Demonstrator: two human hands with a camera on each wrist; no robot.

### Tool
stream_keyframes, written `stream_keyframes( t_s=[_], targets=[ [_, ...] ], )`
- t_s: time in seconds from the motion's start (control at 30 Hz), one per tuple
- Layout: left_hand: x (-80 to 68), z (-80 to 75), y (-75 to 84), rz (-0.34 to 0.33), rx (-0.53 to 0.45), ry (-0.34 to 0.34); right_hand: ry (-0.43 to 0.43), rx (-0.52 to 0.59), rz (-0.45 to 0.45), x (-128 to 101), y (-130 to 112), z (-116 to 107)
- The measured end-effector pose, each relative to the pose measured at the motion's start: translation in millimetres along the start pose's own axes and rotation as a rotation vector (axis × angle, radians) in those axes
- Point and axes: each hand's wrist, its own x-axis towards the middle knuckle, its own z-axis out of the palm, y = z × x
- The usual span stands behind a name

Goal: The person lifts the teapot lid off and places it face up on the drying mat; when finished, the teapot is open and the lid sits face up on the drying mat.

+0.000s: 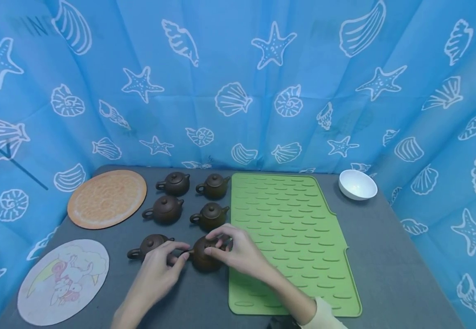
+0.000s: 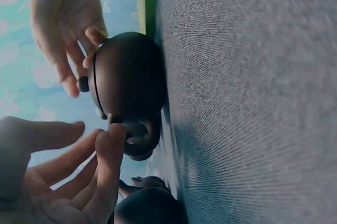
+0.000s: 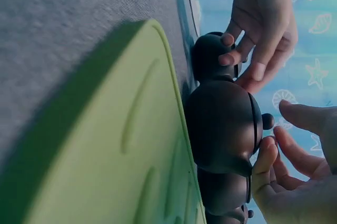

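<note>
A dark brown clay teapot [image 1: 206, 257] stands beside the green mat's left edge, its handle toward my left hand [image 1: 160, 269]. In the left wrist view, a fingertip of that hand touches or nearly touches the handle [image 2: 150, 134]; the thumb is apart. My right hand [image 1: 242, 251] is over the lid and spout side. The right wrist view shows its thumb and fingers spread near the lid knob [image 3: 268, 121], with a finger against or close to the spout [image 3: 241, 166]. Another teapot [image 1: 150, 244] sits just behind my left hand, partly hidden by it.
Several more teapots [image 1: 164, 210] stand in rows behind. The green mat [image 1: 287, 237] lies at the right, with a white bowl [image 1: 357, 185] beyond it. A round orange-brown mat [image 1: 106, 198] and a round rabbit-print mat [image 1: 65, 281] lie on the left of the grey table [image 1: 394, 274].
</note>
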Motion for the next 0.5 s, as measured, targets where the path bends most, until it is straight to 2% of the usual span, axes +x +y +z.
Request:
stream_keyframes(
  t_s=[0.27,0.5],
  targets=[
    [7.1,1.4,1.4,-0.055,-0.149,-0.045,-0.017,-0.116,-0.002,6.9,1.3,2.2],
    [10.0,3.2,-0.8,-0.065,-0.202,-0.044,-0.018,-0.078,-0.029,8.3,5.2,2.1]
  ],
)
